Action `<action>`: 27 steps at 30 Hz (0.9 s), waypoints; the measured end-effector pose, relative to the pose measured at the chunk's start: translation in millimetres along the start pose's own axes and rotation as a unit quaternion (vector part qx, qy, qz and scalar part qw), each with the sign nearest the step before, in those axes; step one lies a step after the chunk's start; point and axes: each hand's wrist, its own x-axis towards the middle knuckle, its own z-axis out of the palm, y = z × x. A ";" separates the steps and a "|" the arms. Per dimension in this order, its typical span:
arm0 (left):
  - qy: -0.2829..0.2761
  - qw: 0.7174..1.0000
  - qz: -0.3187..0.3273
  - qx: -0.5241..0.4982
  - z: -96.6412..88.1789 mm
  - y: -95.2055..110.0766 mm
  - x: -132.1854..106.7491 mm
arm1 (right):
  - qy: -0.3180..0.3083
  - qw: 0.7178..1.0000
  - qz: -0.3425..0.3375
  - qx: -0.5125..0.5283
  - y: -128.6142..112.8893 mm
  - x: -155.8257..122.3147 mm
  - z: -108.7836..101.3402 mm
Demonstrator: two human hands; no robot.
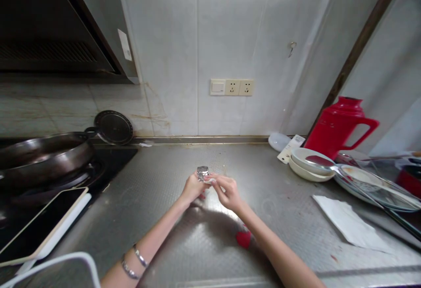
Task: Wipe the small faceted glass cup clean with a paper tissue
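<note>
Above the middle of the steel counter (148,217), my left hand (193,188) is closed around a small shiny silver metal object (203,172), whose top sticks up past the fingers. What kind of object it is cannot be made out. My right hand (227,191) meets it from the right, fingers pinched on a small piece of white tissue (211,181) pressed close to the silver object. The fingers of both hands nearly touch and partly hide the object's lower part. A red item (244,238) lies on the counter beside my right forearm.
On the left stand a pan (49,156) on the stove and a tablet (42,226). To the right are a red thermos (338,125), stacked bowls (309,171), a plate with utensils (365,178) and a white paper napkin (348,224). Wall sockets (239,87) sit behind.
</note>
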 end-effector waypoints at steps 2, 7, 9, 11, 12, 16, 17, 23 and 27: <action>0.024 0.999 0.018 0.011 0.1 -2.3 0.8 | 0.070 0.993 0.089 0.012 -1.3 3.4 -2.8; 0.044 0.993 0.090 0.069 5.5 -4.3 -5.1 | 0.191 0.947 0.251 0.065 13.0 14.7 -6.4; 0.032 0.989 0.124 0.073 8.2 -2.2 -8.7 | 0.146 0.940 0.281 0.127 17.7 16.7 -4.1; 0.028 0.986 0.151 0.065 10.0 0.0 -10.9 | 0.081 0.926 0.302 0.211 17.4 16.8 -1.2; 0.029 0.986 0.156 0.057 10.3 0.6 -11.2 | 0.051 0.918 0.304 0.248 15.6 16.4 0.0; 0.032 0.988 0.143 0.042 9.4 -1.1 -9.4 | -0.019 0.914 0.268 0.305 6.3 14.9 1.2; 0.034 0.989 0.137 0.047 9.1 -2.1 -8.8 | -0.020 0.917 0.259 0.302 5.0 14.9 1.1; 0.038 0.993 0.099 0.046 9.5 -6.4 -6.8 | 0.001 0.923 0.257 0.287 4.4 15.9 1.2; -0.060 0.990 0.122 0.031 4.9 -5.9 -5.9 | 0.027 0.912 0.285 0.294 4.3 17.8 -3.0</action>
